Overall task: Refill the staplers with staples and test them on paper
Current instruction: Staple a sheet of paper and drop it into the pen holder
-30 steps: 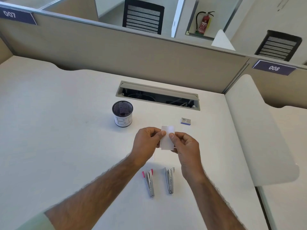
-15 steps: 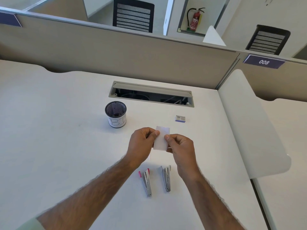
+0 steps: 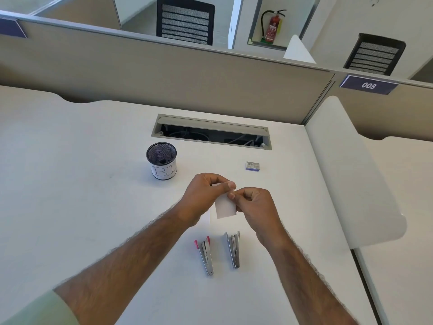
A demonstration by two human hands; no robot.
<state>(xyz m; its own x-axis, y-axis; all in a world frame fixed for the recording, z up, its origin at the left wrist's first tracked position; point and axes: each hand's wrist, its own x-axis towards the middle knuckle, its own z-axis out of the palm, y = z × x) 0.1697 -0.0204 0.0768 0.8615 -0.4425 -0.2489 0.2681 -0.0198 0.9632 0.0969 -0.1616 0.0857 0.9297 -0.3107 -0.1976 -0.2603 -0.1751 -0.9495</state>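
A small white paper slip (image 3: 225, 207) hangs above the desk, pinched at its top edge by my left hand (image 3: 203, 195) and my right hand (image 3: 254, 208), thumbs nearly touching. Under my left wrist another white slip (image 3: 206, 218) lies flat on the desk. Two small metal staplers lie side by side nearer to me: one with pink ends (image 3: 205, 254) on the left, a plain silver one (image 3: 233, 249) on the right. A small staple box (image 3: 252, 165) sits further back to the right.
A black mesh pen cup (image 3: 161, 160) with a white label stands at the back left. Behind it an open cable tray (image 3: 210, 132) is cut into the desk. A beige partition (image 3: 164, 73) closes the back, and a white divider panel (image 3: 346, 174) bounds the right side.
My hands have drawn closer together on the slip's top edge, and more of the paper now hangs below the fingers. The camera view has shifted slightly.
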